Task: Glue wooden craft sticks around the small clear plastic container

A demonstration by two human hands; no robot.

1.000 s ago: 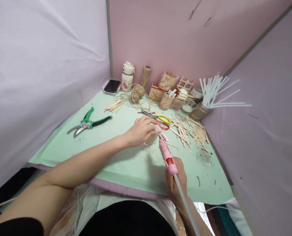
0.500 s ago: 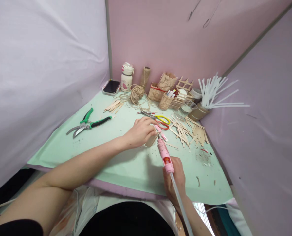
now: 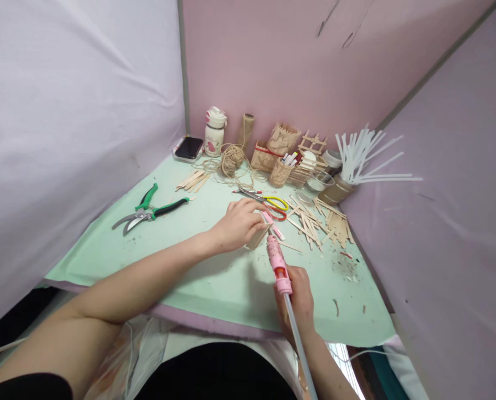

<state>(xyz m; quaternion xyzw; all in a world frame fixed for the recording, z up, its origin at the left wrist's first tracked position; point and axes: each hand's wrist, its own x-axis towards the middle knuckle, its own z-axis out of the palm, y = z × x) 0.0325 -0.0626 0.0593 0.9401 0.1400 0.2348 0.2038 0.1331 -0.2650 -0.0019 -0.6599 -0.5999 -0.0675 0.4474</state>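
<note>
My right hand (image 3: 298, 297) is wrapped round the handle of a pink hot glue gun (image 3: 276, 258), with a long clear glue stick (image 3: 298, 336) running out of its rear. The gun's nozzle touches or nearly touches the edge of a small wooden piece (image 3: 256, 238), apparently made of craft sticks. My left hand (image 3: 240, 222) grips that piece from above, fingers closed on it; part of it is hidden behind the fingers. Just past the left fingers lie a pink-and-white pen-like tool (image 3: 276, 226) and scissors (image 3: 276, 206) with yellow and red handles.
Green-handled pruning shears (image 3: 148, 211) lie at left. Loose craft sticks (image 3: 308, 225) are scattered at right. Along the back stand a bottle (image 3: 214, 133), a twine ball (image 3: 232, 160), a pen holder (image 3: 280, 173), a glass (image 3: 312, 186) and a holder of white glue sticks (image 3: 337, 189).
The rear of the glue gun has swung slightly left with my right hand, while its nozzle stays at the wooden piece. My left hand has hardly moved.
</note>
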